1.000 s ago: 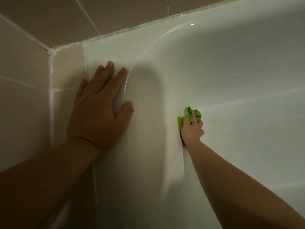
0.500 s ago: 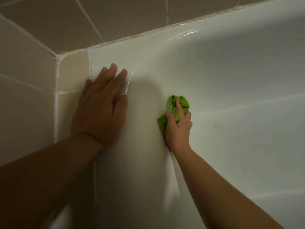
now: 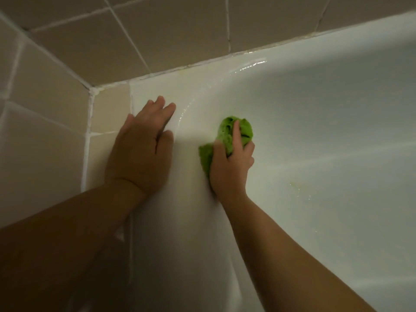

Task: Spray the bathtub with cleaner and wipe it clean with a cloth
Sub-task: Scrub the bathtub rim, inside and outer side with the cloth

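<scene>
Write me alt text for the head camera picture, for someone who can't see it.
A person's right hand grips a bunched green cloth against the inside wall of a white bathtub. The left hand lies flat on the tub's rim, beside the corner of a beige tiled wall. Wet streaks shine along the rim.

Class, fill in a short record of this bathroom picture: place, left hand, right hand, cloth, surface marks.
place: corner of a white bathtub against beige tiles
left hand: flat on the tub rim, fingers straight
right hand: grips the cloth
cloth: green, bunched, pressed on the tub's inner wall
surface marks: yellowish specks right of the cloth
</scene>
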